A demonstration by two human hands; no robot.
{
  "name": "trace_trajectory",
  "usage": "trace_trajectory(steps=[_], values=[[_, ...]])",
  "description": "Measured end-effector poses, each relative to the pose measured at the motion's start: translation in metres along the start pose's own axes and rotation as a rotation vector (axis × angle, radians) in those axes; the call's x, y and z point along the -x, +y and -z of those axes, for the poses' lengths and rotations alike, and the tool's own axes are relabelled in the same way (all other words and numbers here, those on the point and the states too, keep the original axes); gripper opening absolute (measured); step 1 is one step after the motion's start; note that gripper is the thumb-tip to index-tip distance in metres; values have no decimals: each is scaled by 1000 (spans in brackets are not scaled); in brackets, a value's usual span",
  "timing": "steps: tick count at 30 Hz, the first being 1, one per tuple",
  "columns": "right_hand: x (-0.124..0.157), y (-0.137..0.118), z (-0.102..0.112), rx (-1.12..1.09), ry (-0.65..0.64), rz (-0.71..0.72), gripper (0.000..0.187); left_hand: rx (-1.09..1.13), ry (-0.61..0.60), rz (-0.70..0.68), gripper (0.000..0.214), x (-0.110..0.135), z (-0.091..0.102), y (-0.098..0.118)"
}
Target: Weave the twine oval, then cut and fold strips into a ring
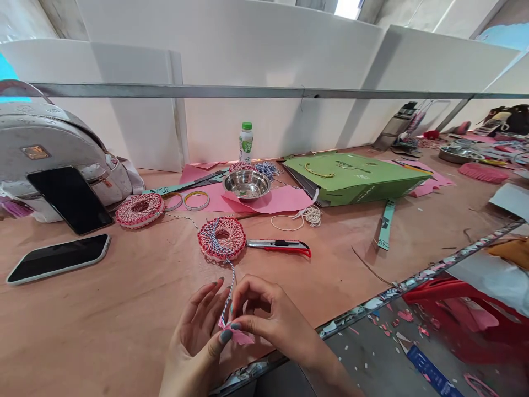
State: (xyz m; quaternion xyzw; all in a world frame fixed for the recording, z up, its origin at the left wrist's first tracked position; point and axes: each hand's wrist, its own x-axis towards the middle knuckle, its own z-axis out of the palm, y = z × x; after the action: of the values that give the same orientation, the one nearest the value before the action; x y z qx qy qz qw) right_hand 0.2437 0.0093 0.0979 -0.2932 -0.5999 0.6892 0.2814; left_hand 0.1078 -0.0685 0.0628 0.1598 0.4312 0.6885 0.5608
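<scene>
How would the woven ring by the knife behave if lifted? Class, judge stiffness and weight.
The woven ring is probably light, being thread on a thin frame. Its round rim looks fairly stiff, though the open web may give. The twine trailing from it could drag it.

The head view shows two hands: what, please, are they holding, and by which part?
The left hand and right hand pinch the cord's lower end, at pink paper.

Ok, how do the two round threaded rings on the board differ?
The middle ring has blue-and-white twisted cord across its face, running down between the left hand and right hand; the far-left ring shows only pink-and-white threading. The far-left ring lies farther from the hands. Both have red-edged rims and small open centres.
</scene>
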Motion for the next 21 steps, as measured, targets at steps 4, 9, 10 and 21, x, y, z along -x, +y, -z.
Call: trace_trajectory(steps=[4,9,10,21], values=[[1,2,2,79,20,11,24,-38,1,-30,59,-2,2,-4],[1,2,2,129,21,27,22,-54,7,-49,61,-2,0,-7],[1,2,3,130,19,24,21,-54,12,-51,61,-2,1,-7],[12,3,1,124,-41,141,31,-366,164,-459,42,7,0,-1]])
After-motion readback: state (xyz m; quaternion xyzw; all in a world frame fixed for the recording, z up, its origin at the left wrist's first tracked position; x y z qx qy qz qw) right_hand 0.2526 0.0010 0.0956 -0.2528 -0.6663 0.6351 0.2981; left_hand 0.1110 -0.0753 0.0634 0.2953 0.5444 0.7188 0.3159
